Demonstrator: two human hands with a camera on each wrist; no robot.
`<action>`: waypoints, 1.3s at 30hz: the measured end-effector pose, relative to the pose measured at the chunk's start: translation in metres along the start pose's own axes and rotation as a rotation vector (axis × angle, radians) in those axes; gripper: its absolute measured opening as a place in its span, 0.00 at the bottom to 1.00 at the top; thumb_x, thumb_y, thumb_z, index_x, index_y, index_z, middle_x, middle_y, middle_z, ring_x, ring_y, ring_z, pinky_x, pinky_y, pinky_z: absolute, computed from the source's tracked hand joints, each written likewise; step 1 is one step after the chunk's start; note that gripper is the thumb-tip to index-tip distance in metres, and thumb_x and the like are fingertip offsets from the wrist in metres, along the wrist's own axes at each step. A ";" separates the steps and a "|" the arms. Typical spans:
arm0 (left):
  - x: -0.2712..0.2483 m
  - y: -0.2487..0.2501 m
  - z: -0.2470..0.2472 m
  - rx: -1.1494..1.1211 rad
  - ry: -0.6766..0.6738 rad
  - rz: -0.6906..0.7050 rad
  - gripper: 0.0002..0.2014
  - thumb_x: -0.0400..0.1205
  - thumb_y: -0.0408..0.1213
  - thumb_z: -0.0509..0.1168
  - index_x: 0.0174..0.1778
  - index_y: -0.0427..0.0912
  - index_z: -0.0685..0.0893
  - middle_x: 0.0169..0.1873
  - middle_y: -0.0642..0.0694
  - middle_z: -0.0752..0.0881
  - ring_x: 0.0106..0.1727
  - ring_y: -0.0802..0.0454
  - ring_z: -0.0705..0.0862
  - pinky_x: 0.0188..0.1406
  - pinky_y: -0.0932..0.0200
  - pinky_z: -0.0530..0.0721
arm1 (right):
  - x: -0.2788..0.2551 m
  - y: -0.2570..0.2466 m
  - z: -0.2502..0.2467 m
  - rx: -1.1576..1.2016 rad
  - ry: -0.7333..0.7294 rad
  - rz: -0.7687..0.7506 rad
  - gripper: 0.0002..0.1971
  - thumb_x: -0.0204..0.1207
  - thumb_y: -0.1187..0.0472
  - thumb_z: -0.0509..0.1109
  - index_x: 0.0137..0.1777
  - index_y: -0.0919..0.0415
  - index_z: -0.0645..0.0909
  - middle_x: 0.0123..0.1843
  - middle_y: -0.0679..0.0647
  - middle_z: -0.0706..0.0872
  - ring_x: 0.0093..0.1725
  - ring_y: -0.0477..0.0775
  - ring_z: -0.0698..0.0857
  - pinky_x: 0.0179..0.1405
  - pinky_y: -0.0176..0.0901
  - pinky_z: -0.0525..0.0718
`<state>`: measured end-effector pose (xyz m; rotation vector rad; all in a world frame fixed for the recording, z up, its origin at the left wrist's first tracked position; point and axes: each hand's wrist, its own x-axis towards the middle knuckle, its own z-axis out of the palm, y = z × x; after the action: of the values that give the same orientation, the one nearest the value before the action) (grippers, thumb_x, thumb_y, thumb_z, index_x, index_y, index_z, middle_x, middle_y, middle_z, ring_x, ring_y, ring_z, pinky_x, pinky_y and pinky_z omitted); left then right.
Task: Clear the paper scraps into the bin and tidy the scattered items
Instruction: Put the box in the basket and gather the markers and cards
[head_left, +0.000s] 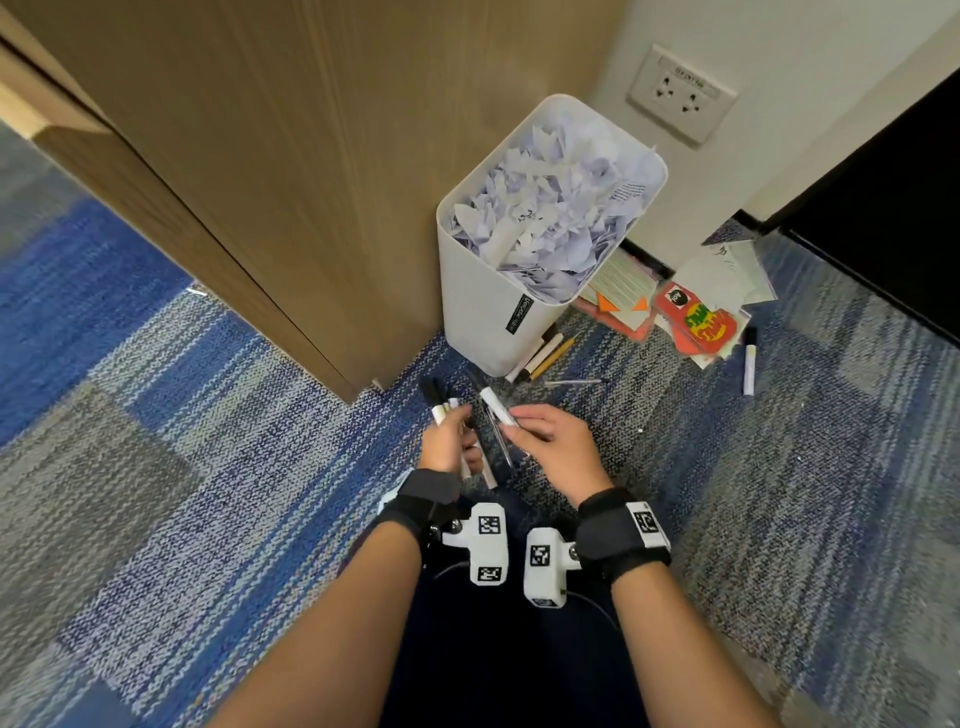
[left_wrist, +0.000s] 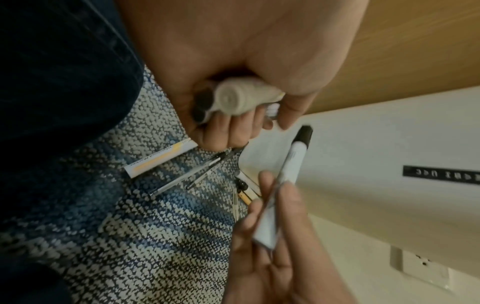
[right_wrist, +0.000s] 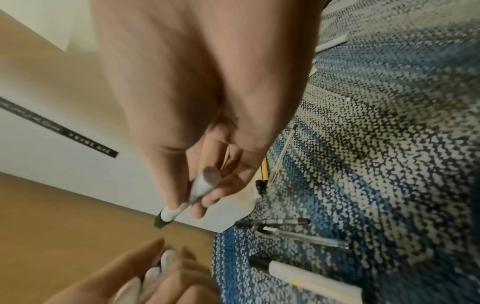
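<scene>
Head view showed the left hand (head_left: 445, 440) clutching a marker bundle (head_left: 439, 402) while the right hand (head_left: 553, 441) pinched another marker (head_left: 497, 407); adding it could loosen the bundle and spill markers onto the carpet (head_left: 727, 467).

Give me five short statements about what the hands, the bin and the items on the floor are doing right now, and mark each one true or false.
1. The left hand grips a bundle of markers. True.
2. The right hand is empty. False: its fingers hold a single white marker with a black cap.
3. The bin is full of paper scraps. True.
4. Every pen has been picked up from the carpet. False: a yellow pencil lies by the bin's base, and a lone marker lies off to the right.
5. The stack of cards and papers lies inside the bin. False: it lies on the carpet beside the bin.
</scene>
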<state>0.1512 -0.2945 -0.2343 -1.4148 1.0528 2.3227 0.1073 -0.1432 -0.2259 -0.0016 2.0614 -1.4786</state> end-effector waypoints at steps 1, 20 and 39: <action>-0.004 0.000 0.001 0.047 0.005 0.050 0.14 0.84 0.44 0.64 0.36 0.44 0.71 0.16 0.51 0.61 0.14 0.56 0.59 0.17 0.68 0.60 | -0.001 -0.001 0.003 0.017 0.007 -0.018 0.11 0.73 0.60 0.80 0.56 0.55 0.88 0.52 0.49 0.92 0.55 0.43 0.89 0.59 0.42 0.85; 0.008 0.021 -0.042 0.204 0.334 0.101 0.25 0.84 0.54 0.63 0.40 0.32 0.84 0.26 0.43 0.83 0.10 0.57 0.74 0.09 0.70 0.66 | 0.037 0.044 0.059 -1.110 -0.129 0.202 0.13 0.78 0.56 0.73 0.56 0.65 0.86 0.56 0.63 0.88 0.56 0.65 0.87 0.50 0.52 0.87; 0.011 0.014 -0.026 0.434 0.336 -0.056 0.28 0.72 0.62 0.72 0.36 0.35 0.81 0.29 0.38 0.87 0.32 0.42 0.83 0.38 0.51 0.84 | 0.030 0.039 0.027 -0.784 -0.002 0.150 0.12 0.78 0.53 0.73 0.56 0.59 0.88 0.52 0.58 0.90 0.52 0.62 0.89 0.53 0.53 0.88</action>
<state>0.1559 -0.3238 -0.2438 -1.6475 1.4743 1.7059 0.1081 -0.1612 -0.2788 -0.1534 2.4413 -0.5126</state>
